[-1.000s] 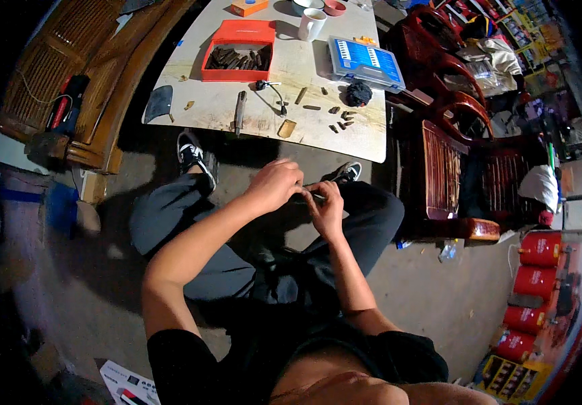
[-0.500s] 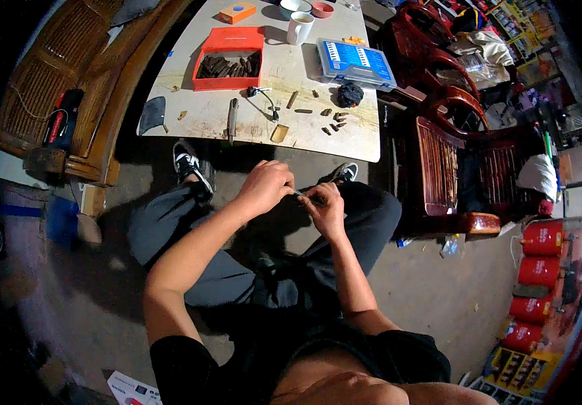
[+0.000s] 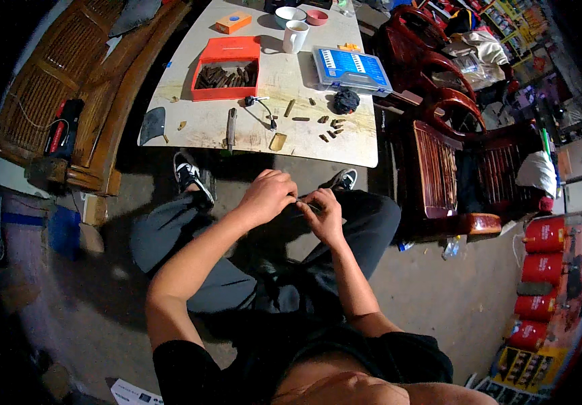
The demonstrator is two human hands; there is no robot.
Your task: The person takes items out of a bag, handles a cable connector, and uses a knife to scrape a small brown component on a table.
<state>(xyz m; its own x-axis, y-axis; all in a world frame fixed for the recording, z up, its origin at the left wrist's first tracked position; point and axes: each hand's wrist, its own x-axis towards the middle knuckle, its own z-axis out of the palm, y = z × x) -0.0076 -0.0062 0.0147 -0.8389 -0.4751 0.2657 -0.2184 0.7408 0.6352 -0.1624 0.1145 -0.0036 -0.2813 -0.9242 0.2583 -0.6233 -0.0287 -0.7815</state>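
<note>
Red box (image 3: 223, 95): open, dark sticks (image 3: 227, 77) inside, nr table's (image 3: 200, 136) L edge.
L hand (image 3: 267, 196): narrow pinch on thin piece (image 3: 297, 201).
R hand (image 3: 323, 214): ditto, fingertips nr L's.
Piece: btwn hands, off table's near edge; can't tell kind from here.

The pale, stained table (image 3: 196, 131) lies ahead of the 2 hands (image 3: 267, 197). On it sit an open red rectangular box (image 3: 225, 95) ahead-left, 1 white cylindrical mug (image 3: 295, 39) straight ahead, and a flat blue-and-clear plastic case (image 3: 355, 65) and fuzzy black ball (image 3: 346, 102) ahead-right.
</note>
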